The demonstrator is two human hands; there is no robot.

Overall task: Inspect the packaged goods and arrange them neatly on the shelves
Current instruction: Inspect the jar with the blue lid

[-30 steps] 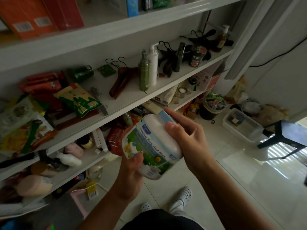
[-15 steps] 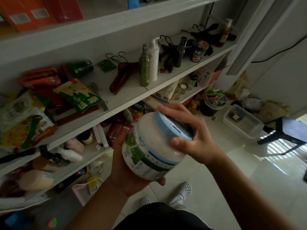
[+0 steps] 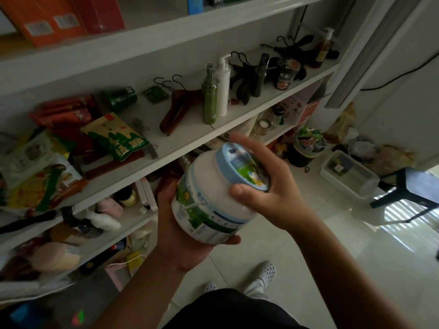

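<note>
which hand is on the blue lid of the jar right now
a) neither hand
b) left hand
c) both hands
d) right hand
D: the right hand has its thumb and fingers round the blue lid of the jar, while the left hand cups the jar's base from below.

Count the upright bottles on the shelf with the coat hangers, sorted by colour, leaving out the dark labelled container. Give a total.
Green pump bottle: 1
White pump bottle: 1
Dark slim bottle: 1
Brown pump bottle: 1
Total: 4
</note>
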